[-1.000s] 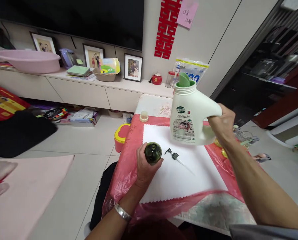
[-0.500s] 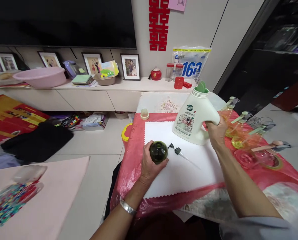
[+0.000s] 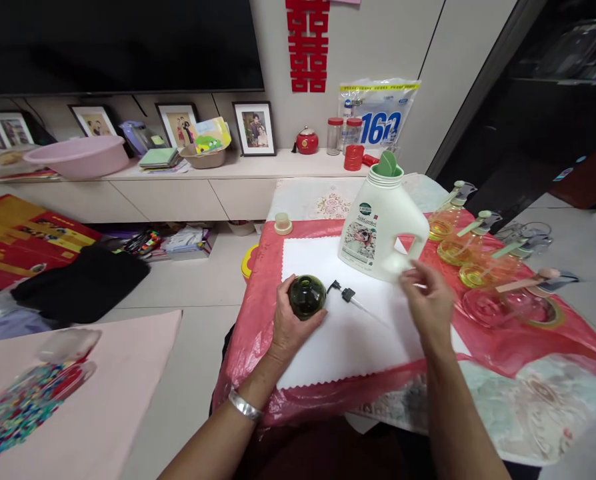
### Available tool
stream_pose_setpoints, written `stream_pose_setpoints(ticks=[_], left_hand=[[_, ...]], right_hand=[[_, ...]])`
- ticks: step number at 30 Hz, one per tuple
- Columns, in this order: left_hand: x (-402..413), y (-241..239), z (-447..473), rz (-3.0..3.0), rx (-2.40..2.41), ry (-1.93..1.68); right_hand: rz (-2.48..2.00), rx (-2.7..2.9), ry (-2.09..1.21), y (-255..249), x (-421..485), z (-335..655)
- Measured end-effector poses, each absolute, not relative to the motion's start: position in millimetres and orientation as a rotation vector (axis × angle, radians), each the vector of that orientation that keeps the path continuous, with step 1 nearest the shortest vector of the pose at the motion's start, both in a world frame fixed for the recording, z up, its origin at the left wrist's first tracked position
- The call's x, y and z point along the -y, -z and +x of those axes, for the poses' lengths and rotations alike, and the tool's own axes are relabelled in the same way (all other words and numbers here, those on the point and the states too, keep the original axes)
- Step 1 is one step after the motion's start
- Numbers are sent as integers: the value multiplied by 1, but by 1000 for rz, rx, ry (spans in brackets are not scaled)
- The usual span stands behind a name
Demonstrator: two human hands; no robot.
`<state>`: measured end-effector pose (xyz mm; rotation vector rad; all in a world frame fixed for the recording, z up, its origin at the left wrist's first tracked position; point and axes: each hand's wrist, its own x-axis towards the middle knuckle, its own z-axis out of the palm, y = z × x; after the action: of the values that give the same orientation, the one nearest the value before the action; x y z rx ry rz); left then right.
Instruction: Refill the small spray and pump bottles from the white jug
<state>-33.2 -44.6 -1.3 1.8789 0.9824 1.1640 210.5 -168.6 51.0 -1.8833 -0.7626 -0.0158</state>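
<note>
My left hand [image 3: 293, 327] is wrapped round a dark green glass bottle [image 3: 307, 297], seen from above with its neck uncapped. My right hand [image 3: 431, 303] is off the big jug and hovers just in front of its base, fingers loosely bent and apart, holding nothing. The pale green detergent jug [image 3: 378, 230] stands upright on a white scalloped mat [image 3: 348, 353], a green spout showing in its uncapped mouth. Between the bottle and my right hand lies a black pump head [image 3: 349, 295] with a clear dip tube.
A translucent cap [image 3: 283, 224] sits at the table's left back. Several pump bottles [image 3: 471, 240] with yellow or pink liquid line the right side, near a tape roll [image 3: 548, 315]. A second table [image 3: 143, 373] at left holds colourful small pieces. Behind is a low cabinet [image 3: 168, 200].
My right hand has let go of the jug's handle and drawn back toward me. The jug now stands on its own. My left hand still holds the bottle.
</note>
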Motion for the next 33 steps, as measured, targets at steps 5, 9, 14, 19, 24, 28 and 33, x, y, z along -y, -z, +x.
stream_pose_setpoints(ticks=[5, 9, 14, 19, 24, 28, 33], left_hand=[[46, -2, -34, 1844, -970, -1153], [46, -3, -35, 1819, -961, -1132], [47, -8, -36, 1785, -960, -1087], [46, -11, -40, 1789, -924, -1003], [43, -5, -42, 1786, -895, -985], [44, 0, -42, 1805, -869, -1009], [46, 2, -42, 1841, -857, -1073]], right_hand=[[-1954, 1146, -152, -37, 151, 159], [-2021, 1250, -209, -25, 141, 137], [-1997, 1198, -248, -21, 142, 133], [-1761, 1041, -259, -48, 154, 144], [-1456, 866, -337, -83, 160, 143], [-1069, 699, -403, -119, 149, 126], [-741, 702, -544, -147, 128, 105]])
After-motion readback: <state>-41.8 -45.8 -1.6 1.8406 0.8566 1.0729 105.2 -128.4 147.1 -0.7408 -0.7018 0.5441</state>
